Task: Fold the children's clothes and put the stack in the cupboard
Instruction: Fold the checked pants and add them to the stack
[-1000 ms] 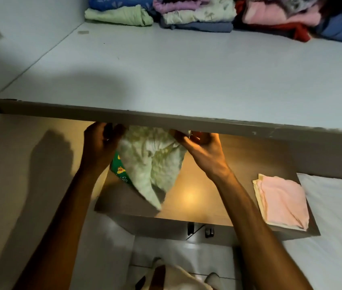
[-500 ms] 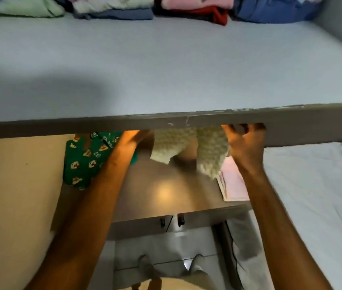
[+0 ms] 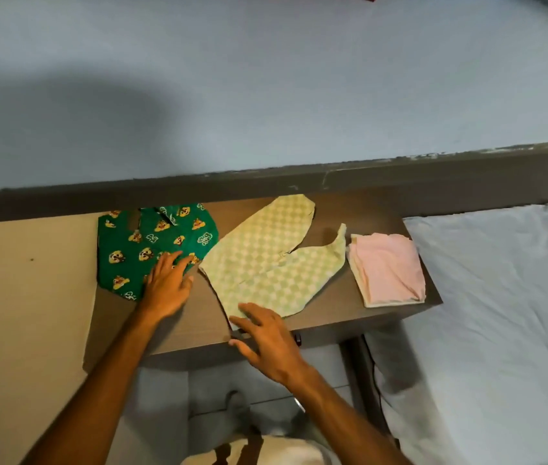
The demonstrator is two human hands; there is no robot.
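Brown laminate table top (image 3: 360, 317) carries three garments in a row under the grey front edge of a cupboard shelf (image 3: 266, 186). Green printed garment (image 3: 151, 243) sits at left, its far edge tucked under the shelf lip, its near-left corner at the table's left edge. Pale green checked trousers (image 3: 266, 263) lie flat and spread in the middle, legs pointing up-right, waist end close to the table's front edge. Folded pink cloth stack (image 3: 386, 266) sits at right, just beside the trouser leg tip, near the table's right edge.

Left hand (image 3: 168, 283) is flat, fingers spread and released, fingertips on the green garment's near-right part, palm over bare table. Right hand (image 3: 266, 337) is loose with fingers extended, grasping nothing, fingertips over the waist end of the trousers, palm past the front edge; cannot tell whether it touches the fabric.

Bare table strip runs between the two hands and along the front edge. White shelf surface (image 3: 266, 95) above is wide and bare across most of its visible area. White bedsheet (image 3: 501, 330) lies beyond the table's right edge.
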